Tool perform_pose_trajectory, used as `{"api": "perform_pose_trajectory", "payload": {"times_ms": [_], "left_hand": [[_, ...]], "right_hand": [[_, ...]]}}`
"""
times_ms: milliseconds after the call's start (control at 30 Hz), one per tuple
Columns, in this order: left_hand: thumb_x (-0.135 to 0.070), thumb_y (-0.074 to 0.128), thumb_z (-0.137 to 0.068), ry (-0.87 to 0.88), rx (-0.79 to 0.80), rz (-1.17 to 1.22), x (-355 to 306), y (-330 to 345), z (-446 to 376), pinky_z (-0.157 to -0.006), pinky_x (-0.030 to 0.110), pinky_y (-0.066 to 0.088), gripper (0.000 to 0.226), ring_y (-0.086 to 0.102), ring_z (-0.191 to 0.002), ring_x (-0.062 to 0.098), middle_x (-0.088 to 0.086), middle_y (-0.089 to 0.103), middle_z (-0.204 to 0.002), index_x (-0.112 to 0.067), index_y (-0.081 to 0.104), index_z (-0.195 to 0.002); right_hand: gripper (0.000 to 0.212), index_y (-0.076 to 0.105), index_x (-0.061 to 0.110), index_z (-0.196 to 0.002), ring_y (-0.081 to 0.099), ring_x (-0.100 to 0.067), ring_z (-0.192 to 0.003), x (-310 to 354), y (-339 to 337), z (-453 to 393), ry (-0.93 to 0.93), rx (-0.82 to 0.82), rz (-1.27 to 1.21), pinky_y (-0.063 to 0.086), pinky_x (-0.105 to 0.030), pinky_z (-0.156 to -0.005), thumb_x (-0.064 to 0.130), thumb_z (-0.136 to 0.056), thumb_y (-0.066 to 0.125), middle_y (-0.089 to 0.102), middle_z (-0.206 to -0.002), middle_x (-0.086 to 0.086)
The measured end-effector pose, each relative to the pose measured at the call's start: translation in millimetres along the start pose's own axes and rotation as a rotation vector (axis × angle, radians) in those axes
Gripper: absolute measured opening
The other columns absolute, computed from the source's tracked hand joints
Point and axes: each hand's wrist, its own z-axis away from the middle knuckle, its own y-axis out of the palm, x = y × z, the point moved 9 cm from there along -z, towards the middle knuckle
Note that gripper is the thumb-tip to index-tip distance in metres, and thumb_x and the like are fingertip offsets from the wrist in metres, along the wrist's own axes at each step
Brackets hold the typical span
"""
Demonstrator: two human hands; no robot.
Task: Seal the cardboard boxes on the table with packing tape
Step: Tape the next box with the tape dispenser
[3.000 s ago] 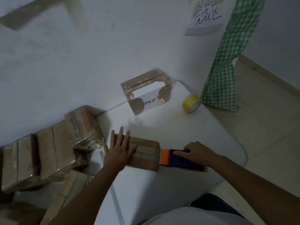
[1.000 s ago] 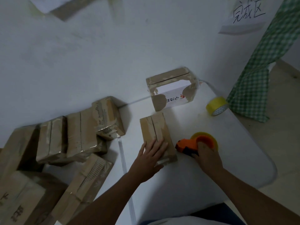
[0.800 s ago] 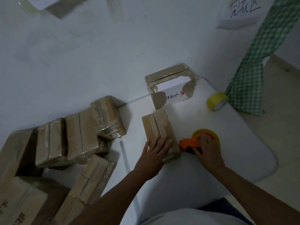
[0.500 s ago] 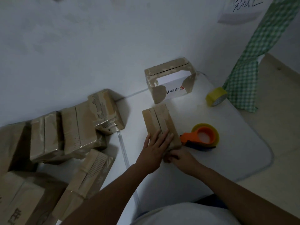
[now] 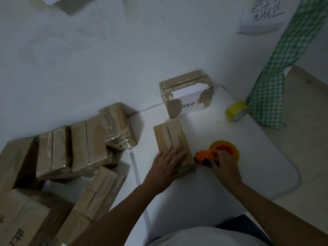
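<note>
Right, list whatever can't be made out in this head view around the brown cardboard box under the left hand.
- Near end of the brown cardboard box: covered by the left hand.
- Orange tape dispenser handle: under the right hand; grip unclear.
- Brown cardboard boxes at left: cut by the frame edge.
- Print on the white taped box: too small.

Surface: white table (image 5: 257, 166), rounded corner at right, set against the wall.
Centre: small cardboard box (image 5: 170, 139), lying flat, seam running lengthwise.
Just right of box: orange tape dispenser (image 5: 204, 156) with yellow roll.
Rear: white printed box (image 5: 188, 96), taped edges, against the wall.
Far right edge: yellow tape roll (image 5: 236, 111).
Left: heap of taped cardboard boxes (image 5: 85, 144), leaning and overlapping.
</note>
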Motion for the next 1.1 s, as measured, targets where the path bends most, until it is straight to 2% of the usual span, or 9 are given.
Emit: {"api": "perform_pose_trajectory", "payload": {"times_ms": [133,300,467,767,833,900,967,1033,1100], "left_hand": [[-0.026,0.065,-0.091,-0.009,-0.049,-0.013,-3.7,-3.7,9.9,-0.123,0.041,0.006,0.076,0.002,-0.151,0.014,-0.005,0.017,-0.164,-0.026,0.025,-0.155],[-0.024,0.054,-0.099,-0.077,0.040,-0.061,2.2,12.9,25.5,-0.123,0.038,0.000,0.083,-0.013,-0.151,0.012,-0.013,-0.010,-0.165,-0.034,-0.005,-0.157],[-0.028,0.049,-0.102,-0.074,0.063,-0.064,0.9,13.0,26.3,-0.122,0.041,0.001,0.082,-0.016,-0.151,0.014,-0.013,-0.015,-0.164,-0.035,-0.011,-0.156],[-0.040,0.046,-0.101,-0.057,0.113,-0.065,9.5,11.8,-11.0,-0.123,0.053,0.006,0.078,-0.018,-0.149,0.012,-0.017,-0.018,-0.160,-0.042,-0.015,-0.151],[-0.043,0.041,-0.102,-0.076,0.035,0.060,2.9,-12.5,-23.6,-0.120,0.047,0.018,0.070,0.005,-0.152,0.012,-0.014,-0.001,-0.164,-0.040,-0.004,-0.155],[-0.043,0.043,-0.102,-0.165,-0.178,0.267,-1.5,-49.3,-32.1,-0.109,0.037,0.031,0.063,0.039,-0.134,0.008,-0.010,0.034,-0.155,-0.034,0.013,-0.157],[-0.041,0.045,-0.102,-0.326,-0.268,0.529,0.0,-69.2,-36.3,-0.097,0.023,0.040,0.054,0.048,-0.115,-0.002,-0.010,0.049,-0.141,-0.029,0.030,-0.153],[-0.043,0.046,-0.102,-0.558,-0.153,1.018,-1.0,-59.5,-39.7,-0.078,0.013,0.046,0.045,0.058,-0.096,-0.005,-0.008,0.063,-0.118,-0.023,0.048,-0.142],[-0.043,0.047,-0.102,-0.717,-0.008,1.422,-12.7,-48.1,-40.0,-0.077,0.022,0.043,0.038,0.056,-0.093,0.015,0.004,0.063,-0.104,-0.013,0.061,-0.122]], "right_hand": [[0.050,0.052,0.002,-0.123,0.055,-0.027,-0.103,-12.9,8.5,-8.4,-0.066,0.194,0.224,0.045,-0.034,-0.081,0.032,-0.086,0.071,0.056,-0.117,-0.014],[0.039,0.049,0.010,-0.123,0.057,-0.024,-0.103,-21.1,15.1,-14.6,-0.044,0.326,0.243,0.042,-0.028,-0.078,0.034,-0.094,0.059,0.057,-0.119,-0.009],[0.038,0.043,0.010,-0.123,0.060,-0.023,-0.094,-8.3,-5.5,-17.0,-0.131,0.372,0.372,0.043,-0.031,-0.069,0.039,-0.099,0.049,0.060,-0.112,-0.009],[0.032,0.050,0.012,-0.116,0.057,-0.021,-0.073,30.3,-64.2,-5.9,-0.104,0.327,0.069,0.038,-0.030,-0.059,0.039,-0.103,0.038,0.063,-0.094,-0.008],[0.032,0.053,0.008,-0.110,0.060,-0.023,-0.073,36.0,-73.8,-4.5,-0.067,0.313,-0.041,0.041,-0.031,-0.060,0.036,-0.103,0.039,0.064,-0.090,-0.010],[0.032,0.056,0.007,-0.100,0.062,-0.026,-0.074,40.5,-85.9,-3.4,-0.051,0.275,-0.096,0.041,-0.031,-0.059,0.035,-0.102,0.043,0.064,-0.086,-0.013],[0.033,0.056,0.006,-0.091,0.063,-0.027,-0.072,46.1,-96.2,-2.7,-0.063,0.246,-0.114,0.040,-0.031,-0.058,0.035,-0.101,0.047,0.064,-0.081,-0.013],[0.032,0.058,0.006,-0.088,0.064,-0.026,-0.071,52.1,-102.6,-1.0,-0.072,0.238,-0.136,0.042,-0.031,-0.059,0.035,-0.099,0.049,0.064,-0.079,-0.012],[0.033,0.058,0.007,-0.085,0.064,-0.024,-0.069,56.9,-107.7,0.2,-0.081,0.225,-0.143,0.041,-0.027,-0.056,0.036,-0.099,0.049,0.065,-0.076,-0.009]]}}
